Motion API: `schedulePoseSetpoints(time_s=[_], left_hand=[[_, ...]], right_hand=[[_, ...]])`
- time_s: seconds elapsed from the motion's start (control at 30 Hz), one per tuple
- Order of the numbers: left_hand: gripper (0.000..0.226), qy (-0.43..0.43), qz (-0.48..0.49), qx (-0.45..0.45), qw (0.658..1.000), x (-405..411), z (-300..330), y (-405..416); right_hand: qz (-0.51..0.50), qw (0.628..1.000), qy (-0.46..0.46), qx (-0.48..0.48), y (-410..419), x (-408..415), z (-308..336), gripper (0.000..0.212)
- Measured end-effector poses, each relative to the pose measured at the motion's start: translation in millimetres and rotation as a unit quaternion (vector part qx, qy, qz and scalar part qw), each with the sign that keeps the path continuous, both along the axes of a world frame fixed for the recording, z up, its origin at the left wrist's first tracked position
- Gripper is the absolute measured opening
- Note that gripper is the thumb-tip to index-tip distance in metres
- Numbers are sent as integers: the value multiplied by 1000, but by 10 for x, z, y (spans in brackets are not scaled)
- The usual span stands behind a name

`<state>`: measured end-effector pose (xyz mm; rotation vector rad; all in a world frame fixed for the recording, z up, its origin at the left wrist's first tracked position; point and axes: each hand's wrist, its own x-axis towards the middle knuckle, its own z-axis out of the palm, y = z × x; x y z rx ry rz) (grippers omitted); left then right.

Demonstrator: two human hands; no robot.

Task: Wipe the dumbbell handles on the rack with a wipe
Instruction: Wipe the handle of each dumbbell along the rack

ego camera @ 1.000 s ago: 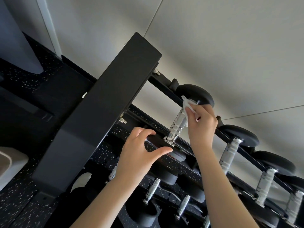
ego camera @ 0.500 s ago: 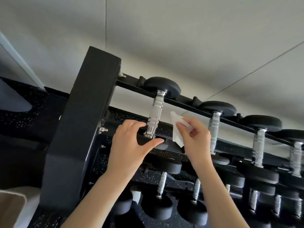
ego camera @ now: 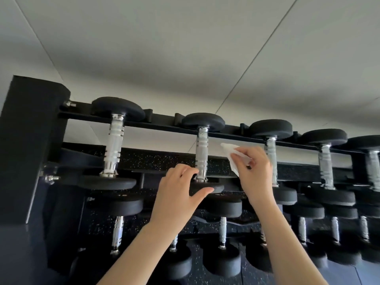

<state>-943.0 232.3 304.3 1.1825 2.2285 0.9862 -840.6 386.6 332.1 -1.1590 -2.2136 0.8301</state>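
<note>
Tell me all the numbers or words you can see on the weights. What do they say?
Faint pale marks on the front rim of the leftmost top-row dumbbell's near head: too blurred to read.
Small pale mark on the rack just left of it: too blurred to read.
Faint mark under the second dumbbell's near head: too blurred to read.
No other writing shows, and none on the wipe.

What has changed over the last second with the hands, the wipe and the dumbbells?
The right hand took the white wipe off the leftmost top-row chrome handle and carried it rightward, beside the second chrome handle. The left hand shifted from the first dumbbell's front end to the second's black front weight. The wipe remains pinched; dumbbells unmoved.
</note>
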Motion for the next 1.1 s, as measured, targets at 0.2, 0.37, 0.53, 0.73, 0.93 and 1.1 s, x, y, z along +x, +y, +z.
schedulePoseSetpoints(time_s=[0.2,0.37,0.53,0.73,0.93,1.1], left_hand=[[44,-43,110,8,993,217,-191,41],[36,-70,149,14,986,311,-216,24],[38,-84,167,26,982,343,-279,24],[40,-103,175,47,978,349,-315,22],[40,-105,182,58,976,341,-348,23],[39,-91,187,63,976,344,-371,23]], right_hand=[[73,996,44,8,295,-298,-323,7],[69,991,109,44,278,-686,-533,14],[3,988,154,16,206,-802,-607,14],[-32,990,127,-55,210,-858,-487,11],[66,994,18,-91,172,-575,-393,9],[137,982,-30,-123,12,-263,-461,6]])
